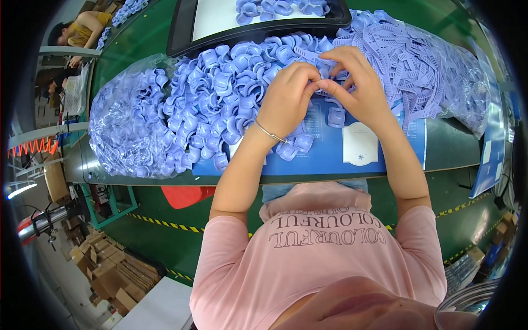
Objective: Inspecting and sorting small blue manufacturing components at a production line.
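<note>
My left hand (288, 94) and my right hand (358, 83) meet over the table, their fingers pinched together. A light purple slotted strap (308, 54) sticks out leftward from my right fingertips. My left fingers are closed, but what lies between them is mostly hidden. Left of and beyond my hands spreads a big heap of curved, glossy purple plastic pieces (220, 82). To the right lies a pile of flat purple slotted straps (410, 66), partly in a clear bag. One loose curved piece (336, 117) rests just below my right hand.
A black-rimmed tray (181, 27) with a white bottom holds several curved pieces at the far side. A clear plastic bag (124, 124) of pieces lies at left. Blue printed sheets (324, 159) cover the near table. Another person (88, 30) sits at the far left.
</note>
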The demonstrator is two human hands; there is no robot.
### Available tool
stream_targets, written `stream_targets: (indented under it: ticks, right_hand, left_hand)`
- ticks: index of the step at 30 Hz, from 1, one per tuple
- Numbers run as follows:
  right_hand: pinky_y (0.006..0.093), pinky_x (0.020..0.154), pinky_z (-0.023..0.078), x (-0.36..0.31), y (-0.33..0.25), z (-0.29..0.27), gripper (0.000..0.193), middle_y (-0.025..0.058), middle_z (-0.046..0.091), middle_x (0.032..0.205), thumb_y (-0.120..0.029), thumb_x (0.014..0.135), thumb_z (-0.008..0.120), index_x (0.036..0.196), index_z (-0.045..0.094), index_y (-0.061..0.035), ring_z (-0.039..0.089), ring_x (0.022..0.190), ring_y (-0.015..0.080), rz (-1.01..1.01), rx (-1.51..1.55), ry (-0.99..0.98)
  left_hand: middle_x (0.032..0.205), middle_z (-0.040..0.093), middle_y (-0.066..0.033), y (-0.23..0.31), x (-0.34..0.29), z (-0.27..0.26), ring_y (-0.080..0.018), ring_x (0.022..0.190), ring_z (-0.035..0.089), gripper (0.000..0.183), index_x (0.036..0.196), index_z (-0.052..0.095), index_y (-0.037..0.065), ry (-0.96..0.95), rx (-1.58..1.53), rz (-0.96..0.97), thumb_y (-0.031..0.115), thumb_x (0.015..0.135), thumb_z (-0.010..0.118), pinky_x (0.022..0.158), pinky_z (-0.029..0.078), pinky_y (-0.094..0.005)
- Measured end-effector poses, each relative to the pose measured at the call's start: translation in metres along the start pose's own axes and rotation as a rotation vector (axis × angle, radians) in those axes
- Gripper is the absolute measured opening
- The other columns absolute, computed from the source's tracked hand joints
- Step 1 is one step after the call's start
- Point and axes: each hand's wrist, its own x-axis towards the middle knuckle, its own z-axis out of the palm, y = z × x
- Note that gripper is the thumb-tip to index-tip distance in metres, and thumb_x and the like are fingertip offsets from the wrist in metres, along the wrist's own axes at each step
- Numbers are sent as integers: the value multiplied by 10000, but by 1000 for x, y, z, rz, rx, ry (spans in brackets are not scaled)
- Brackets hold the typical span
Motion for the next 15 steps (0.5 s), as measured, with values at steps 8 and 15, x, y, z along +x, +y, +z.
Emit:
stream_targets:
  ticks: [8,15]
  right_hand:
    - [247,690,547,-2,1,5,237,71,585,1021,-19,774,694,997,613,-11,594,885,142,81,249,-110]
    - [299,786,515,-3,11,2,150,97,633,987,35,765,662,890,586,0,619,888,226,-155,89,-78]
  left_hand:
    - [890,593,-91,-6,-1,-1,-299,826,568,84,875,551,57,126,73,30,83,832,617,734,420,-372]
    - [879,591,-57,3,3,1,-274,827,558,211,952,598,78,209,255,281,177,790,690,768,405,-373]
